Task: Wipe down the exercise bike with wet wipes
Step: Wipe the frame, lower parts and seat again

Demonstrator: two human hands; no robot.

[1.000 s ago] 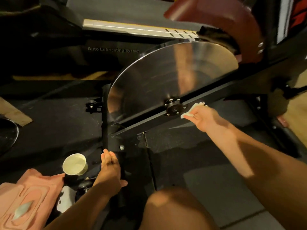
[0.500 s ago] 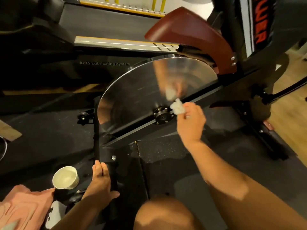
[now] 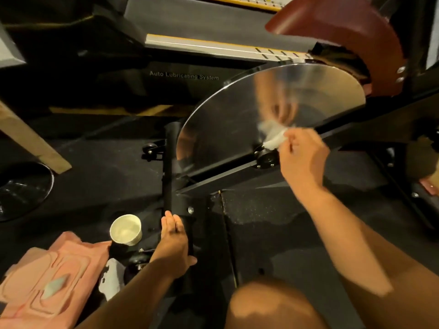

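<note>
The exercise bike's shiny steel flywheel (image 3: 237, 119) fills the upper middle, under a dark red guard (image 3: 356, 32). My right hand (image 3: 301, 160) pinches a crumpled white wet wipe (image 3: 274, 141) against the lower face of the flywheel, just above the black hub (image 3: 266, 160). The hand and wipe are mirrored in the steel. My left hand (image 3: 174, 236) rests with straight fingers on the black front stabiliser bar (image 3: 169, 162) of the frame.
A pink wet-wipe pack (image 3: 45, 281) lies at the lower left on the black rubber floor, with a small white cup (image 3: 126, 230) beside it. A treadmill deck (image 3: 190, 24) runs behind. A wooden plank (image 3: 28, 138) leans at the left. My knee (image 3: 273, 307) is at the bottom.
My right hand lifted the wipe from the black frame bar up past the hub onto the flywheel's face. My left hand stayed on the stabiliser bar.
</note>
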